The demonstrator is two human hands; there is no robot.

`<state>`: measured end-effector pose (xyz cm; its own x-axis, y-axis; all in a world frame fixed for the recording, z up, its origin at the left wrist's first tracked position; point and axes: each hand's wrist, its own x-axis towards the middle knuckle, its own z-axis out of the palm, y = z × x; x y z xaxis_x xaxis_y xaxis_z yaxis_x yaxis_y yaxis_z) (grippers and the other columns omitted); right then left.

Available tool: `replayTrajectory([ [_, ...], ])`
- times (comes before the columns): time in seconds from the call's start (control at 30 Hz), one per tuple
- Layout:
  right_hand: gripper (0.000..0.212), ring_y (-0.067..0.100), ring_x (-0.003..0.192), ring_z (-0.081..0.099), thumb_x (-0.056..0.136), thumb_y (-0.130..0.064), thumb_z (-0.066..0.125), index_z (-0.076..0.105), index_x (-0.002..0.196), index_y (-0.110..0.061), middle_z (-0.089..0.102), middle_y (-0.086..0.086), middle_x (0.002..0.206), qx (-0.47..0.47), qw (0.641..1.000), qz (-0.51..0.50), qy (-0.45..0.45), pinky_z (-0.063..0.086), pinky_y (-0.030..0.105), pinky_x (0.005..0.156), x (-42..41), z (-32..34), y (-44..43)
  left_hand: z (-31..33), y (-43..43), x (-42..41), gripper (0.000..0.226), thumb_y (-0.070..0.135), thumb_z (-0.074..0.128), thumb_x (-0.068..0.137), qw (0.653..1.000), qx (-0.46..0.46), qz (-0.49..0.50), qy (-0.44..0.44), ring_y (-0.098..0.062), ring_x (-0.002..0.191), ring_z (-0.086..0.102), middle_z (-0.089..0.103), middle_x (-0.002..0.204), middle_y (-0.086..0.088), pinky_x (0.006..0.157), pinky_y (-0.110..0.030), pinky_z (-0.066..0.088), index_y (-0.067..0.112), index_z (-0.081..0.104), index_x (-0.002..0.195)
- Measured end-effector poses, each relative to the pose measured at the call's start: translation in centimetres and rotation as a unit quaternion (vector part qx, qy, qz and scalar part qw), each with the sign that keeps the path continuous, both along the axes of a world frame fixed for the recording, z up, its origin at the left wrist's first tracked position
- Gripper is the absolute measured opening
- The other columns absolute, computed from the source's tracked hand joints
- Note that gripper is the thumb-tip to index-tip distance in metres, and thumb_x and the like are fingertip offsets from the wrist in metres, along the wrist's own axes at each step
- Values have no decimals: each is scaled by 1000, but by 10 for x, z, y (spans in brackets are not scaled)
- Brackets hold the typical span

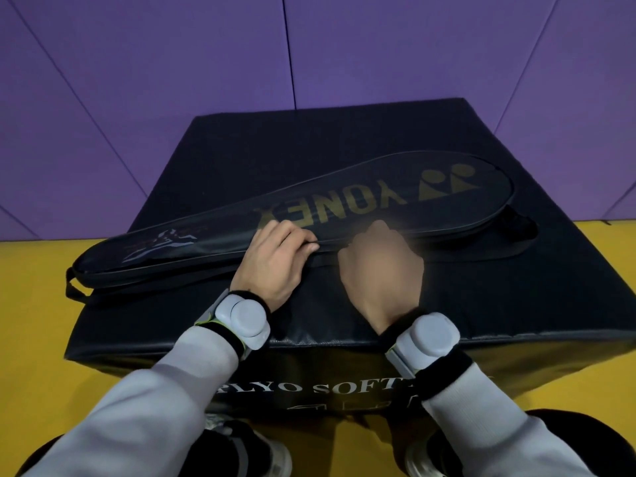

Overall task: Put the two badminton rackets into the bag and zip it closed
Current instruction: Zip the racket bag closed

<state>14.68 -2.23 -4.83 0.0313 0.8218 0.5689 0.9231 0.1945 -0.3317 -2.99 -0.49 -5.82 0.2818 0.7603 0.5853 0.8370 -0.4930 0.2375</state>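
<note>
A black racket bag (344, 197) with a gold logo lies across the top of a black padded box (309, 139), its wide end to the right and its narrow end to the left. No rackets are visible; the bag hides whatever is inside. My left hand (275, 259) pinches the bag's near edge at the zipper line. My right hand (382, 270) is blurred, closed on the same edge just to the right, where the zipper runs. The zipper pull itself is hidden under my fingers.
A strap loop (74, 287) hangs off the bag's narrow end at the box's left edge. The box stands on a yellow floor (41, 321), with purple wall mats (172, 80) behind it. My shoes (272, 456) are close to the box's front face.
</note>
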Motion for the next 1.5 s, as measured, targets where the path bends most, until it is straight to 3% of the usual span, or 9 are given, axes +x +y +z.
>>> replayTrajectory([
  [0.2,24,19,65,52,82,-21,58,57,60,-12,52,1,75,20,1000,18,-7,25,25,49,-10,-2,1,1,-2,-1,13,23,62,97,1000,13,-12,-18,-20,85,54,63,93,1,80,-36,48,11,68,99],
  [0.37,29,23,64,52,82,-24,58,45,58,-13,50,2,74,3,1000,6,30,36,27,45,20,5,4,2,-3,-1,14,22,59,98,1000,-8,4,-19,-18,87,51,61,94,2,81,-32,45,11,67,100],
  [0.5,29,24,73,58,84,-27,60,58,60,-10,55,2,76,-5,999,-14,35,43,28,52,67,5,8,1,-1,-4,13,22,60,97,1000,-7,3,-29,-18,88,50,61,94,1,81,-32,45,11,67,99],
  [0.67,29,23,71,57,85,-25,61,57,61,-10,56,2,77,14,999,10,27,46,31,52,74,-6,6,1,-1,-2,14,23,58,98,1000,-9,-12,-10,-20,88,51,60,95,1,81,-31,44,11,66,100],
  [0.77,28,30,63,56,82,-23,63,53,60,-8,55,7,77,24,998,-56,22,38,30,51,94,-5,10,2,0,-2,14,21,58,98,1000,-10,6,-12,-19,89,50,60,94,0,82,-31,43,9,66,99],
  [0.9,27,32,75,55,82,-22,62,61,61,-5,56,7,77,2,993,-105,45,33,28,60,138,-3,17,0,1,-5,14,22,58,98,999,-12,28,-19,-19,90,49,60,95,1,82,-33,43,10,66,98],
  [1.07,22,35,82,50,82,-23,64,71,69,-8,62,7,76,5,989,-148,-14,39,40,73,154,-7,14,0,1,-3,20,27,52,97,999,-27,22,-10,-18,91,48,59,96,2,84,-32,40,11,64,98],
  [1.2,21,36,81,48,82,-19,65,71,68,-5,62,8,76,3,986,-169,2,41,38,67,165,-6,18,2,-1,-4,19,28,51,97,999,-45,22,-12,-15,91,45,56,95,4,83,-27,35,13,63,97],
  [1.5,27,37,84,47,84,-14,56,68,66,2,58,16,74,-16,979,-204,19,43,40,62,185,-6,36,3,0,-7,20,34,45,96,997,-79,-13,-4,-13,87,43,47,91,10,84,-31,33,18,57,93],
])
